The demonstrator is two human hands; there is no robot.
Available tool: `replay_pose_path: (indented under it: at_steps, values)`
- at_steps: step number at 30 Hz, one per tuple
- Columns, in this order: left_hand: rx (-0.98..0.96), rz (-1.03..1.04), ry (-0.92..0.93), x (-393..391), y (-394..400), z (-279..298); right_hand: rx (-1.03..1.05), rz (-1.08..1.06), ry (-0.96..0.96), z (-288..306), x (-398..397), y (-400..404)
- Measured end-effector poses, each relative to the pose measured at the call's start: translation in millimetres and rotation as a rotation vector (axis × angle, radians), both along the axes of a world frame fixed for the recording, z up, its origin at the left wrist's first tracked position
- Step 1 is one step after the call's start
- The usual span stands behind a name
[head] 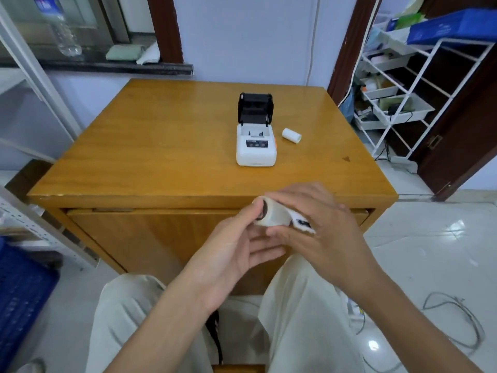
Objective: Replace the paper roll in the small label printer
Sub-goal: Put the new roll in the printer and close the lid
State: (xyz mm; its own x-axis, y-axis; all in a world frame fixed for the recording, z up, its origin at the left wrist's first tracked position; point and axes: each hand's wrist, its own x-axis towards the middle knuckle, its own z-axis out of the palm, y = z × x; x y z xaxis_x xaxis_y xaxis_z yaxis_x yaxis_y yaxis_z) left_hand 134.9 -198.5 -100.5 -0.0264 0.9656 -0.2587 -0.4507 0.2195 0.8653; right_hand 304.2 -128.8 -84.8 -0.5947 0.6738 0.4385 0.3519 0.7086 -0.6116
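Note:
A small white label printer (256, 148) stands on the wooden table (161, 146) with its black lid (255, 107) swung up and its paper bay showing. Just right of it a white paper roll (291, 135) lies on its side. Near the table's front edge both hands hold a second paper roll (271, 217) in clear wrap. My left hand (236, 249) pinches its left end, where a dark core shows. My right hand (320, 227) wraps over the top and right end, by a white label with black print (302, 224).
A white wire shelf rack (398, 98) with trays stands at the right, beside a dark door. A blue crate (18, 292) sits on the floor at left. Cables (457, 319) lie on the tiled floor at right. A window ledge holds a water bottle (63, 30).

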Motion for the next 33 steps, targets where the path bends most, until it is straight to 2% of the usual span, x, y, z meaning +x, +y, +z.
replay_pose_path:
  at_steps: [2, 4, 5, 7, 9, 14, 18, 21, 25, 29, 33]
  values:
    - [0.08, 0.143, 0.34, -19, 23, 14, 0.028, -0.045, -0.016, 16, -2, 27]
    - [0.188, 0.383, 0.755, -46, 56, 19, 0.061, -0.117, -0.066, 33, -11, 62]
    - [0.229, 0.432, 0.964, -62, 74, 17, 0.072, -0.137, -0.099, 39, -18, 81]
    - [0.266, 0.372, 1.214, -89, 109, 9, 0.085, -0.128, -0.158, 45, -35, 118]
    - [0.283, 0.221, 1.319, -103, 136, 3, 0.088, -0.098, -0.196, 42, -55, 149]
    - [0.316, 0.042, 1.483, -106, 174, 0, 0.094, -0.131, -0.274, 37, -92, 199]
    - [0.32, 0.05, 1.602, -109, 187, -4, 0.07, -0.148, -0.335, 40, -104, 224]
    - [0.346, 0.093, 1.614, -109, 188, -6, 0.067, -0.097, -0.434, 36, -108, 234]
    - [0.348, 0.134, 1.509, -112, 193, -7, 0.082, -0.051, -0.522, 40, -108, 238]
    - [0.367, 0.166, 1.308, -116, 197, -12, 0.231, -0.007, -0.709, 44, -113, 233]
    - [0.382, 0.166, 1.236, -119, 197, -14, 0.4, 0.019, -0.818, 50, -127, 232]
